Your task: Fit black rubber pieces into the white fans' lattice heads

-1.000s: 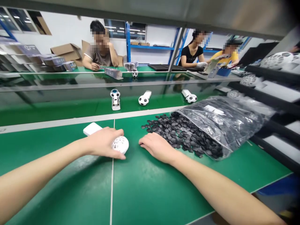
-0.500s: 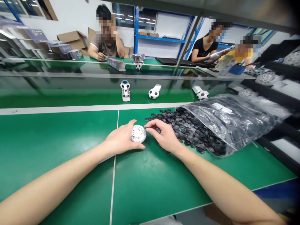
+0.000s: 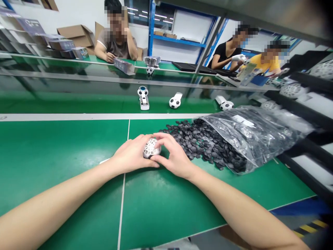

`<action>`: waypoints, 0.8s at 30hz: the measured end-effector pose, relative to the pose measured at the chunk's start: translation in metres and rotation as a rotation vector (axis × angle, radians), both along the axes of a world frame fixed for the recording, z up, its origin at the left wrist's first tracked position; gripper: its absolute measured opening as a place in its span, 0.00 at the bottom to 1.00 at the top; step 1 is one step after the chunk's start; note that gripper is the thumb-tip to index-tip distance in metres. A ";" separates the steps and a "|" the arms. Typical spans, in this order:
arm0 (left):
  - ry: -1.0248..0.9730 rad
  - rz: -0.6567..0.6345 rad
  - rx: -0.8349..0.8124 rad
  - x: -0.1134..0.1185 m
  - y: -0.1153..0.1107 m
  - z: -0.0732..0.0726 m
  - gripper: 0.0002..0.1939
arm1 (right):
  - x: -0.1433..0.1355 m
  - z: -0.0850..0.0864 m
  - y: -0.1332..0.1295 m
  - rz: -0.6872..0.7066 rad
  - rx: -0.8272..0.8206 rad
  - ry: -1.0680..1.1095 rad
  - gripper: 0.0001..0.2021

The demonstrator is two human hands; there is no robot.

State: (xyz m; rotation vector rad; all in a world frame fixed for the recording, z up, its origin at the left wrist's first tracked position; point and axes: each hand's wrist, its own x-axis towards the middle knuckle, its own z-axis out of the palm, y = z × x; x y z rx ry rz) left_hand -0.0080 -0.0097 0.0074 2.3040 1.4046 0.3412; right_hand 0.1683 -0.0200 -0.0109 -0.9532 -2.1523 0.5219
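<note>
Left hand [image 3: 134, 154] grips white openwork ball [image 3: 151, 147] as right hand [image 3: 174, 154] meets it above green counter [image 3: 65, 139]

My left hand curls around the left side of the ball, its thumb along the near edge, while my right hand closes in from the opposite side, fingertips at the upper right of the latticed face and thumb at the lower right. I cannot tell whether those right fingers pinch anything small. A white edge [image 3: 104, 160] shows beside my left wrist. Just right of my right hand, black pieces [image 3: 200, 139] lie in a loose heap at the mouth of a clear plastic bag [image 3: 260, 130], which lies on its side. Beyond the counter's pale border, three football-patterned devices rest well apart on a green surface: a left device [image 3: 143, 98], a middle device [image 3: 175, 100] and a right device [image 3: 225, 103]. Across the way sit a person in a brown shirt [image 3: 118, 43], a person in black [image 3: 225, 52] and a person in yellow [image 3: 267, 60].
</note>
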 end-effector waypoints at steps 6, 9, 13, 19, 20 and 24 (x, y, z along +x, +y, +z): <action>-0.002 0.006 0.005 0.000 0.002 -0.002 0.36 | -0.001 -0.004 -0.001 0.004 -0.160 -0.014 0.26; 0.019 0.005 0.022 0.000 0.002 -0.001 0.33 | -0.002 -0.004 -0.002 -0.004 -0.169 0.011 0.26; 0.054 -0.024 0.007 0.000 0.004 0.000 0.34 | 0.009 -0.002 0.015 -0.007 -0.272 0.048 0.19; 0.136 -0.083 0.019 -0.008 0.014 0.003 0.31 | 0.033 -0.008 0.054 -0.276 0.068 -0.308 0.13; 0.151 -0.113 0.010 -0.010 0.015 0.005 0.30 | 0.033 -0.011 0.056 -0.268 0.101 -0.389 0.14; 0.201 -0.229 0.063 -0.017 0.021 0.008 0.31 | 0.025 -0.016 0.056 -0.179 0.140 -0.614 0.17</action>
